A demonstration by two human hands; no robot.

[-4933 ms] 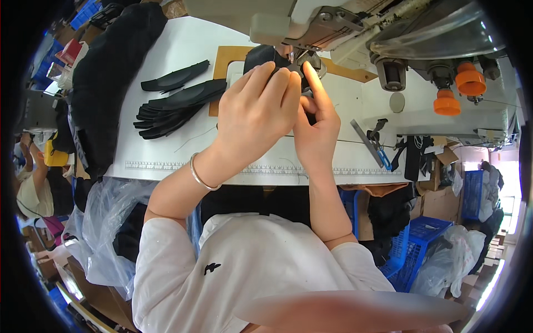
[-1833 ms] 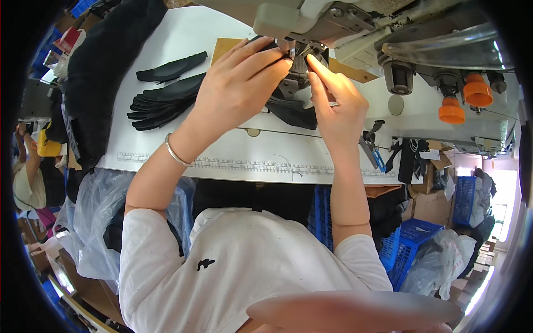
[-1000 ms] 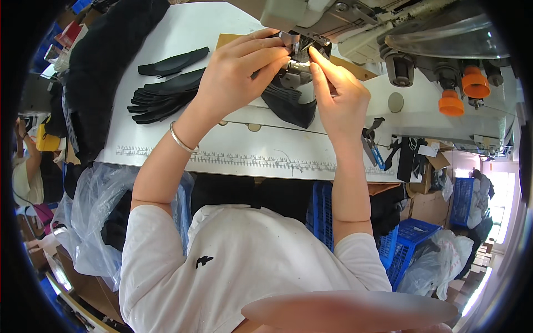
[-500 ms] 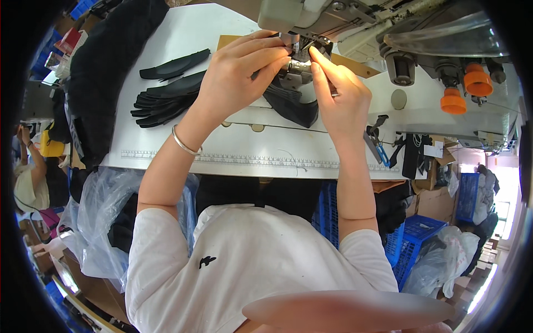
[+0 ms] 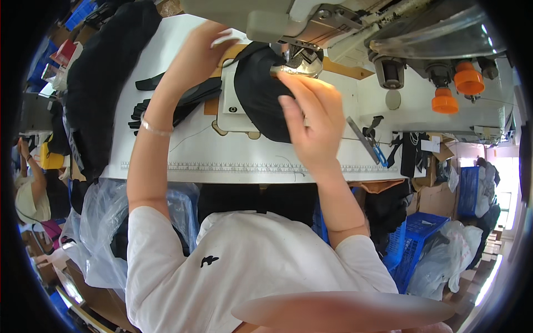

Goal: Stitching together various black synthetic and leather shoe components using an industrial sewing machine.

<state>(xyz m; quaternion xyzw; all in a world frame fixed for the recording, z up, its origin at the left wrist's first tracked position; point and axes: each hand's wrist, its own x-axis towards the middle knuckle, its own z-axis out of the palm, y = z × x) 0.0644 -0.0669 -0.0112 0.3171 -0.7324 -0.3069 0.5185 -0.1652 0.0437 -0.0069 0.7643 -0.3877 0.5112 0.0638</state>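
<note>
A broad, curved black fabric piece [image 5: 258, 91] lies at the sewing machine's needle area [image 5: 302, 58], its lower edge hanging over the machine's white plate. My right hand [image 5: 316, 114] is over the right side of this piece, forefinger by the shiny metal part under the machine head and thumb apart from it. Away to the left, my left hand [image 5: 197, 55] is raised off the fabric, slightly blurred, with fingers apart and nothing seen in them. Beneath the left wrist lies a pile of narrow curved black pieces [image 5: 202, 91], partly hidden by the forearm.
A printed ruler strip [image 5: 222, 167] runs along the near edge of the white table. Blue-handled thread snips [image 5: 379, 154] lie at the right. Orange knobs [image 5: 469, 77] hang from the machine. Black cloth [image 5: 94, 83] covers the table's left side; blue crates [image 5: 419, 233] stand below right.
My left hand has left the needle area and moved left, its fingers spreading. My right hand has come lower and nearer. The black fabric now lies spread out left of the needle.
</note>
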